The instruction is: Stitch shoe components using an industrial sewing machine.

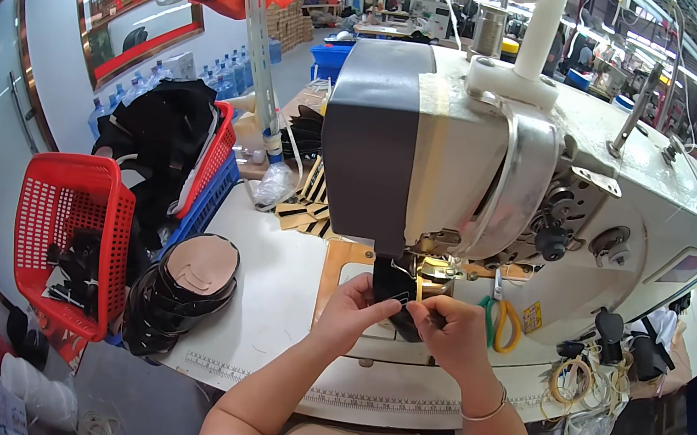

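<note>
Both hands meet at the sewing head of a large white and grey sewing machine. Between them is a black piece of material, which looks like a shoe upper part, just below the needle area. My left hand grips its left side, thumb lying along the near edge. On the right side, my right hand pinches the piece with thumb and finger close together. A light strip runs along the piece's right edge, but its far end is hidden behind the machine head.
Scissors with green and yellow handles lie right of my right hand. On the left stand a stack of black pieces and a red basket of scraps. Tape rolls sit at the right table edge, near a ruler strip.
</note>
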{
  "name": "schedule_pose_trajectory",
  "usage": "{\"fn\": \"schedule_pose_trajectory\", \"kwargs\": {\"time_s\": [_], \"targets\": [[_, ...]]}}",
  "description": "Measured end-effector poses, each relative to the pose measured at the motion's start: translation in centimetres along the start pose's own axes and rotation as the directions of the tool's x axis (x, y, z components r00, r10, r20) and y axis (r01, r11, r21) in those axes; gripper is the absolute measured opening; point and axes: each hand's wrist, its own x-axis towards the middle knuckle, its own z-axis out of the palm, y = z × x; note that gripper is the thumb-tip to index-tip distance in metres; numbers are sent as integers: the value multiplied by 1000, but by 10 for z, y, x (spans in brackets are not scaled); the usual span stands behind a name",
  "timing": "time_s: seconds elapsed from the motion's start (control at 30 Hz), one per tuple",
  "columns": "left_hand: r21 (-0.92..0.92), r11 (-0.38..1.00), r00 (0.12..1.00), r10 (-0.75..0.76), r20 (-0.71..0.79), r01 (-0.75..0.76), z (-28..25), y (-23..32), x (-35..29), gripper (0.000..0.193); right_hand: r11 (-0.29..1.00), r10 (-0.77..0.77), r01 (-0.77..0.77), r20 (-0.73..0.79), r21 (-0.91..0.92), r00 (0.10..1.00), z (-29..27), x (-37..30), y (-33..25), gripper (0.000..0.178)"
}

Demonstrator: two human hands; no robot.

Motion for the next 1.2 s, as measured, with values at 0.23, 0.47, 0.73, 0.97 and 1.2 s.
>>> {"fn": "schedule_pose_trajectory", "kwargs": {"time_s": [0.23, 0.47, 0.73, 0.97, 1.2], "targets": [[-14, 1000, 999, -16, -48, 15, 1, 11, 9, 27, 998, 3, 0, 41, -60, 999, -4, -1, -12, 16], [83, 996, 998, -10, -69, 16, 8, 15, 6, 32, 1000, -9, 9, 33, 12, 999, -4, -5, -6, 17], [145, 989, 996, 10, -89, 3, 9, 19, 18, 33, 1000, 23, -23, 4, -2, 1000, -2, 2, 2, 17], [61, 994, 990, -88, -112, 96, -2, 10, 27, 28, 973, 49, -9, -168, 232, 985, 1, 7, 34, 17], [-123, 991, 968, -74, -241, 45, 5, -9, -8, 21, 787, 320, -119, -235, 606, 918, -9, 20, 40, 16]]}}
